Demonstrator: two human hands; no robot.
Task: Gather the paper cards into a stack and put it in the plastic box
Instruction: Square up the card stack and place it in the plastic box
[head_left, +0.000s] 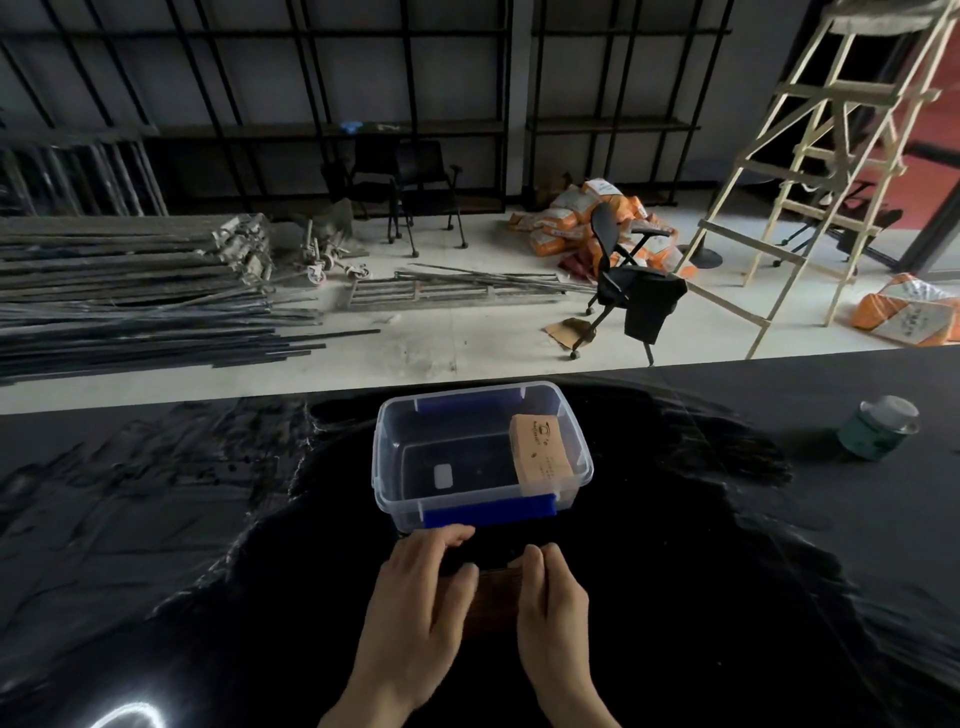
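A clear plastic box (384, 467) with blue clips stands on the black table ahead of me. A tan stack of paper cards (540, 452) leans inside it against the right wall. Just in front of the box, a second dark brown stack of cards (493, 603) is pressed between my two hands. My left hand (421, 597) holds its left side, with fingers reaching over the far edge. The stack's right side is gripped by my right hand (550, 608). Most of this stack is hidden by my fingers.
A green-labelled jar (878, 426) with a clear lid stands at the far right of the table (156, 519). Beyond the table's far edge lie metal bars, an office chair, orange sacks and a wooden ladder on the floor.
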